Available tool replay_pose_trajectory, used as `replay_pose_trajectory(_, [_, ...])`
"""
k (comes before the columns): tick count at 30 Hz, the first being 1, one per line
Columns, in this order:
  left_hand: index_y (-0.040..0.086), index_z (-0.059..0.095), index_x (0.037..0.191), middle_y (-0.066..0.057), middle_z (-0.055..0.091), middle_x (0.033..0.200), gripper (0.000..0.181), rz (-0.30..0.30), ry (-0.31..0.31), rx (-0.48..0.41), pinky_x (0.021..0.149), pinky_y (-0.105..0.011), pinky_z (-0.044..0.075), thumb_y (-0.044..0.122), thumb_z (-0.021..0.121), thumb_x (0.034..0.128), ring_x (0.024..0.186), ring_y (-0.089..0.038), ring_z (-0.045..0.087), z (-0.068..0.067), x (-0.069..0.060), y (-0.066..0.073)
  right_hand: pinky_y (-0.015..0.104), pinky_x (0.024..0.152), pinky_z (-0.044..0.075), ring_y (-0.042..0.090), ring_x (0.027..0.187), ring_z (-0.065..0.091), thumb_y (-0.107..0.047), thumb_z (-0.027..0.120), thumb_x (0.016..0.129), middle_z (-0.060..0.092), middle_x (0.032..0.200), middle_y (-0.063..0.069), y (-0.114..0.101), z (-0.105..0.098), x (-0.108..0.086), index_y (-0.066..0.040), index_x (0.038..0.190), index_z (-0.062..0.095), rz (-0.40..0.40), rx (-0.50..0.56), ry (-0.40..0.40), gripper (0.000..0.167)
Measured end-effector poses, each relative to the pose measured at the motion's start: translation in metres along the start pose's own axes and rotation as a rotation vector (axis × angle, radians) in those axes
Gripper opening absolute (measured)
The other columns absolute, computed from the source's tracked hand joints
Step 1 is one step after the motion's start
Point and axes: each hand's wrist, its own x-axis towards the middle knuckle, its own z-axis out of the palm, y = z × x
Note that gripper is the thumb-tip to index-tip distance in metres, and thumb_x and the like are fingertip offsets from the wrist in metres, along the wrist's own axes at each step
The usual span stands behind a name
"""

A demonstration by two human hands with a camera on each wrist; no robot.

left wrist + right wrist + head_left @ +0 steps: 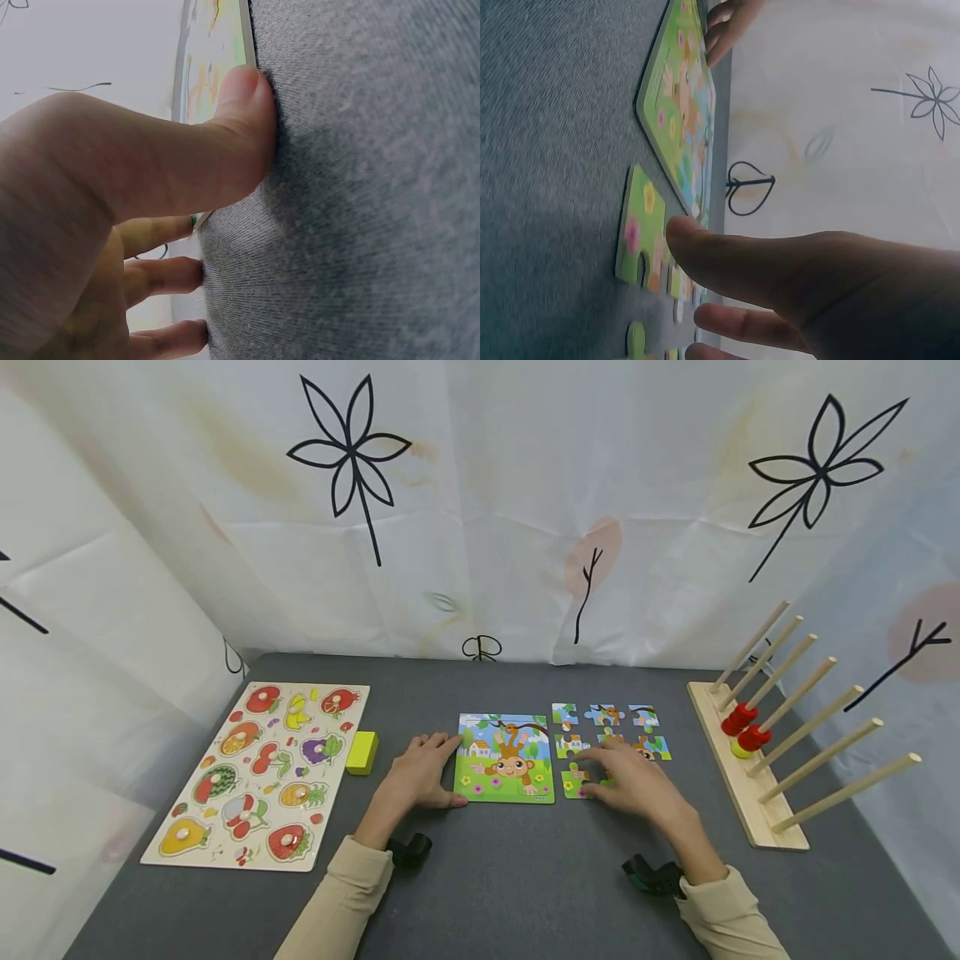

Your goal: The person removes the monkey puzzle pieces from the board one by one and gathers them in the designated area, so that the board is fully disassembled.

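A square monkey puzzle board [504, 758] lies flat at the middle of the table. My left hand [422, 770] rests along its left side, thumb at the near corner and forefinger at the far part of the edge. In the left wrist view, the thumb [244, 127] touches the board's edge and the other fingers are extended. Loose jigsaw pieces [604, 715] lie in rows right of the board. My right hand [633, 781] hovers over them with thumb and fingers apart, hiding several. The right wrist view has a green corner piece [639, 217] beside the thumb, nothing visibly gripped.
A wooden fruit puzzle board [255, 777] lies on the left, with a yellow block [362, 753] beside it. A wooden peg stand [750, 777] with red and yellow beads [739, 718] stands on the right. White patterned cloth [480, 510] hangs behind the grey table [510, 893].
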Motion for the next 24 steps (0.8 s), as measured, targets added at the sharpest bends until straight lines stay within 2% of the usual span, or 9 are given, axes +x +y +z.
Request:
replay_pose_trajectory(4, [0.015,0.042,0.157,-0.014,0.045,0.158,0.097,0.002,0.001,0.000,0.104,-0.070,0.045,0.049,0.087,0.0779,0.147,-0.044,0.039,0.000,0.000,0.001,0.034,0.067,0.048,0.016,0.083,0.058,-0.019,0.083,0.085,0.067,0.105,0.008,-0.007,0.002,0.005,-0.012,0.123,0.073,0.002,0.015,-0.019,0.039])
replay_pose_trajectory(8, [0.015,0.042,0.157,-0.015,0.045,0.158,0.097,0.000,-0.001,-0.001,0.104,-0.070,0.045,0.048,0.087,0.0777,0.147,-0.044,0.039,0.000,0.000,0.001,0.028,0.061,0.042,0.012,0.076,0.054,-0.019,0.082,0.086,0.065,0.104,0.008,-0.014,0.005,0.010,-0.012,0.125,0.072,0.005,0.033,-0.035,0.041])
replay_pose_trajectory(14, [0.015,0.042,0.157,-0.015,0.045,0.158,0.097,-0.001,-0.005,0.000,0.105,-0.070,0.045,0.049,0.086,0.0779,0.147,-0.044,0.038,-0.001,0.001,0.001,0.034,0.071,0.050,0.020,0.089,0.062,-0.023,0.082,0.086,0.066,0.111,0.011,-0.025,0.010,0.019,-0.010,0.128,0.071,-0.044,0.022,-0.057,0.045])
replay_pose_trajectory(17, [0.015,0.042,0.157,-0.015,0.044,0.159,0.096,-0.001,-0.008,-0.003,0.105,-0.070,0.044,0.048,0.086,0.0782,0.147,-0.045,0.038,-0.001,0.000,0.001,0.032,0.071,0.046,0.018,0.086,0.056,-0.027,0.082,0.087,0.065,0.108,0.010,-0.030,0.012,0.024,-0.010,0.131,0.069,-0.062,0.022,-0.084,0.050])
replay_pose_trajectory(24, [0.016,0.041,0.157,-0.016,0.043,0.160,0.096,-0.003,-0.015,-0.011,0.106,-0.071,0.043,0.049,0.086,0.0786,0.148,-0.046,0.036,-0.001,0.000,0.000,0.024,0.062,0.032,0.013,0.077,0.042,-0.031,0.082,0.088,0.059,0.100,0.007,-0.042,0.017,0.032,-0.012,0.136,0.066,-0.057,0.064,-0.135,0.054])
